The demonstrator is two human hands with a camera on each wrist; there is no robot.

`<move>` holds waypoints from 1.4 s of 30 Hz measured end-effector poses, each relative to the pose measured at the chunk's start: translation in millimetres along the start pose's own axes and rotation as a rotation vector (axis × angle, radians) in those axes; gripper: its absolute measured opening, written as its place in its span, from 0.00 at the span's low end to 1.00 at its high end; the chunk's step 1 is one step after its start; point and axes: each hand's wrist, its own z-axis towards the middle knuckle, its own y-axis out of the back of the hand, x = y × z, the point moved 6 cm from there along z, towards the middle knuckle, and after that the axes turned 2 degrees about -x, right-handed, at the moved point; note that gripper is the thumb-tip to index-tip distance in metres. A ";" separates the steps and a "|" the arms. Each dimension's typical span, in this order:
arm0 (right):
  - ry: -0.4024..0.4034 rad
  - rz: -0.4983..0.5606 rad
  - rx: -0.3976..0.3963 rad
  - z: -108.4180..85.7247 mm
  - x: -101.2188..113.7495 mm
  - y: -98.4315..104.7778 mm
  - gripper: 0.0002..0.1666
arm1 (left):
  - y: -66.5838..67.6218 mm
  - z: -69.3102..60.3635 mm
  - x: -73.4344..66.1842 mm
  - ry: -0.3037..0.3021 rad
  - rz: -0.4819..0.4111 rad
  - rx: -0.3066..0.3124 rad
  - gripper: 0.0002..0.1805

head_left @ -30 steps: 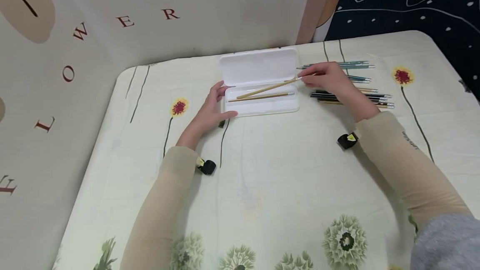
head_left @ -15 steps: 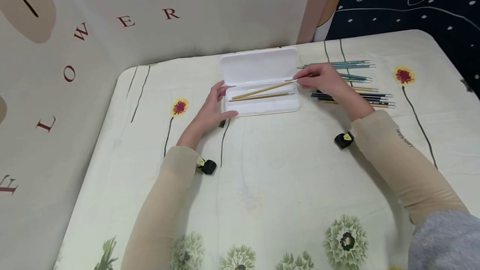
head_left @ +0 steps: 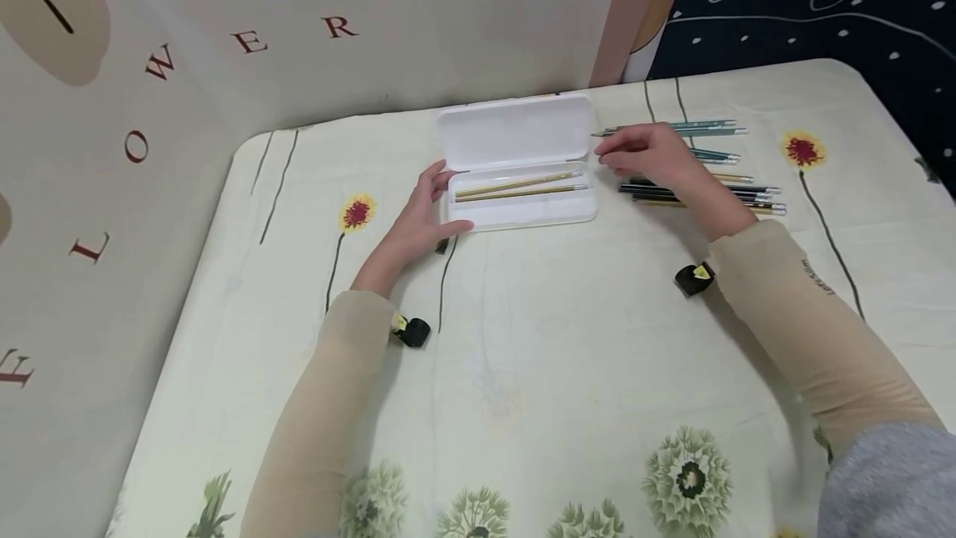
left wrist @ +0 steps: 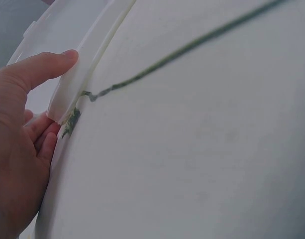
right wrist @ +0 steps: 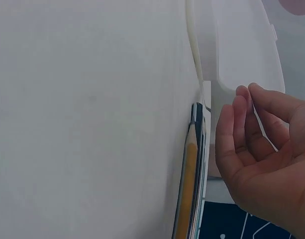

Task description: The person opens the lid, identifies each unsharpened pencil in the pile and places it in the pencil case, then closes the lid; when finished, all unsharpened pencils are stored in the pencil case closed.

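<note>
A white pencil case (head_left: 523, 217) lies on the cloth with its lid (head_left: 515, 135) swung back. Inside rest two gold-coloured pencils (head_left: 520, 193), slightly angled to each other, their eraser ends to the right. My left hand (head_left: 414, 222) grips the case's left end, thumb over the front rim (left wrist: 82, 74) and the other fingers round the side. Just right of the case, my right hand (head_left: 653, 158) hovers with thumb and fingertips close together and nothing between them. It partly covers the loose pencils beneath it.
To the right lie teal pencils (head_left: 705, 132), more teal ones (head_left: 717, 158) and a group of black and yellow pencils (head_left: 758, 194). A yellow pencil (right wrist: 188, 179) shows its sharpened tip. The flower-patterned cloth (head_left: 553, 339) meets a wall covering (head_left: 448, 40) behind.
The pencil that my right hand was lowering into the case now lies there, released. My right hand has drawn back a little to the right. The left hand stays put.
</note>
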 end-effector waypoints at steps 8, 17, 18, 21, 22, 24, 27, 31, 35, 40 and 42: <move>-0.027 -0.002 -0.008 -4.4 -6.1 10.9 0.17 | 0.6 -0.4 2.8 0.003 -0.006 -0.001 0.56; 0.005 0.063 -0.025 -12.1 -13.0 27.3 0.13 | 0.5 -0.8 2.8 0.006 0.002 -0.001 0.56; 0.008 0.058 -0.030 -13.1 -13.7 29.3 0.12 | 0.6 -0.7 2.7 0.006 0.002 -0.001 0.57; 0.012 0.036 -0.043 -16.1 -15.9 35.1 0.09 | 0.4 -0.8 2.3 0.003 0.000 -0.001 0.56; 0.013 0.029 -0.047 -17.1 -16.5 37.0 0.09 | 0.3 -0.7 2.3 0.002 0.000 -0.001 0.56; 0.019 0.018 -0.057 -18.6 -17.6 40.4 0.09 | 0.3 -0.5 2.3 0.001 0.000 0.000 0.56; 0.014 0.009 -0.060 -20.8 -20.2 45.4 0.10 | 0.3 -0.4 2.4 -0.001 0.000 -0.001 0.57; -0.003 0.002 -0.072 -22.7 -25.5 53.4 0.11 | 0.2 -0.6 2.1 0.000 0.003 -0.002 0.57; -0.024 0.005 -0.088 -24.7 -31.5 62.0 0.13 | -0.1 -1.0 1.7 0.007 0.010 -0.007 0.56; -0.049 -0.012 -0.114 -28.6 -37.8 72.3 0.13 | -0.1 -0.8 1.3 0.010 0.012 -0.010 0.56; -0.055 -0.019 -0.122 -30.2 -40.6 76.2 0.13 | -0.1 -0.5 1.2 0.007 0.011 -0.012 0.56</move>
